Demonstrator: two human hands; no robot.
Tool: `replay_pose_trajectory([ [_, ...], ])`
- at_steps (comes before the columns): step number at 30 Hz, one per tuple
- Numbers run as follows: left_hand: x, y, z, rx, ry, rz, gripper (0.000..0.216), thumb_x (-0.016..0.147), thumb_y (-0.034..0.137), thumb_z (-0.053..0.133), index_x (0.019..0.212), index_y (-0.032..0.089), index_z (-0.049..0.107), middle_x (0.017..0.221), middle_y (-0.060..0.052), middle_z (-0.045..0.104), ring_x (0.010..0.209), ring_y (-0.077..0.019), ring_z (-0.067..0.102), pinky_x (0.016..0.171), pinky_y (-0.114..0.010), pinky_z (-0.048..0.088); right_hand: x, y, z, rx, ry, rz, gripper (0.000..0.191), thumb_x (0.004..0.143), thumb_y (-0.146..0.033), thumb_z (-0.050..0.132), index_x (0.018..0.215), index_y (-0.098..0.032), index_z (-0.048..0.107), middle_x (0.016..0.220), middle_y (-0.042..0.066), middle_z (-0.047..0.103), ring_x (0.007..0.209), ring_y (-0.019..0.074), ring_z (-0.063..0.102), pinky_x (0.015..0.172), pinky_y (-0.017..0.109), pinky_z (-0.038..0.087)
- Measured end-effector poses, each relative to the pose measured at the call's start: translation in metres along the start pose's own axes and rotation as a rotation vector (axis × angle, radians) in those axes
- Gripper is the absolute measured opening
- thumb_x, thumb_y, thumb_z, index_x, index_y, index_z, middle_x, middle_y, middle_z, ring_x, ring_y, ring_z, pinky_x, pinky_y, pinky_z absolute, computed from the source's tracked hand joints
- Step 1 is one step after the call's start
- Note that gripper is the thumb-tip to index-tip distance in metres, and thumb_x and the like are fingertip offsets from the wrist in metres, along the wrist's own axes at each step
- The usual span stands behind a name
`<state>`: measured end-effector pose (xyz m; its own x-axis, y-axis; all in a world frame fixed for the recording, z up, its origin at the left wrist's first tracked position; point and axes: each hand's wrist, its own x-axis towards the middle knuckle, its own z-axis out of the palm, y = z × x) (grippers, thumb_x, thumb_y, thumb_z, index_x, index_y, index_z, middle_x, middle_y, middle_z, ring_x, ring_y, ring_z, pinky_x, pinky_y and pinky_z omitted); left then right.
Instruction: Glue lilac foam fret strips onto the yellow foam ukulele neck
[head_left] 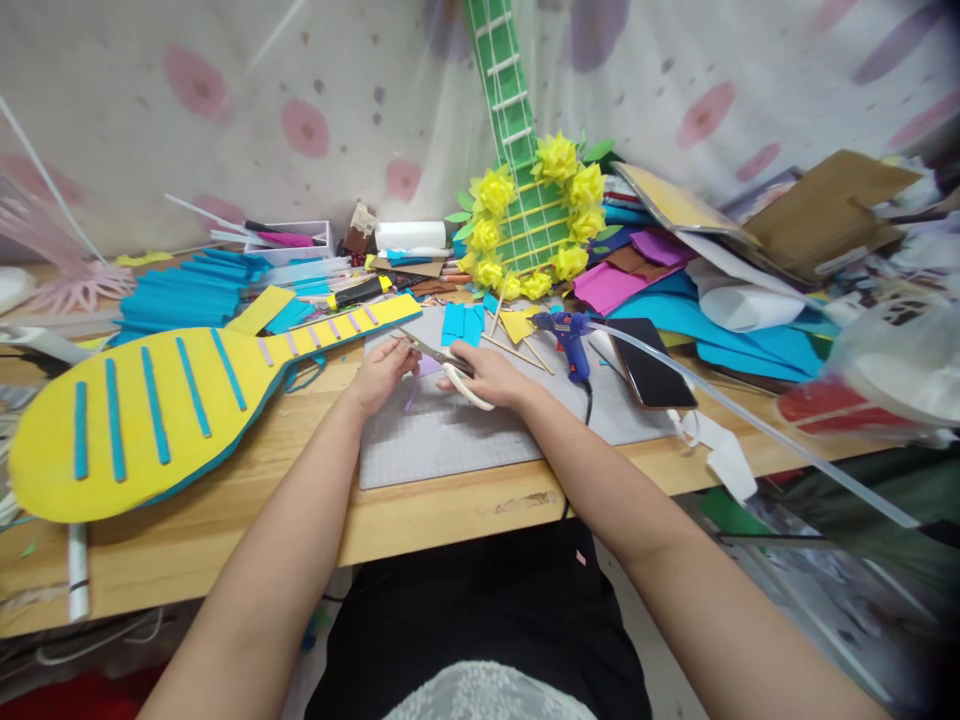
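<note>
My right hand (491, 378) is closed around the pale handles of a pair of scissors (471, 388), whose blades point left toward my other hand. Close to the blade tips, the fingers of my left hand (379, 376) are pinched together; what they hold is too small to make out. Purple paper (429, 367) lies beneath the scissors on the grey cutting mat (450, 450). Left of my hands rests a yellow cardboard guitar shape (135, 410) with blue strips on its body and purple strips along its neck, which reaches near my left hand.
A blue glue gun (571, 345) and a phone (651, 365) lie right of my hands. Behind stands a green paper guitar (536, 222) with yellow flowers. Coloured paper (750, 335) is heaped at right, beside a plastic-covered tub (847, 400). A pale tube (757, 425) crosses the right side.
</note>
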<state>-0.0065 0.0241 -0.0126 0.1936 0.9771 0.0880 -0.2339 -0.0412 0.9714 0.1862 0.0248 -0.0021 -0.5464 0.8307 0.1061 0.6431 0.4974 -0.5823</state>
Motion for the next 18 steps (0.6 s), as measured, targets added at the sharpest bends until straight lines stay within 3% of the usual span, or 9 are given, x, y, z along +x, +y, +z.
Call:
replay_pose_trajectory([
  [18, 0.0008, -0.0032, -0.0012, 0.081, 0.031, 0.079, 0.036, 0.071, 0.05, 0.061, 0.066, 0.016, 0.05, 0.054, 0.004, 0.044, 0.05, -0.0075, 0.041, 0.056, -0.025, 0.041, -0.0006, -0.0064, -0.0005, -0.142, -0.004, 0.039, 0.045, 0.075, -0.064, 0.046, 0.085, -0.02, 0.048, 0.07, 0.0, 0.054, 0.06, 0.0129, 0.043, 0.057, 0.022, 0.024],
])
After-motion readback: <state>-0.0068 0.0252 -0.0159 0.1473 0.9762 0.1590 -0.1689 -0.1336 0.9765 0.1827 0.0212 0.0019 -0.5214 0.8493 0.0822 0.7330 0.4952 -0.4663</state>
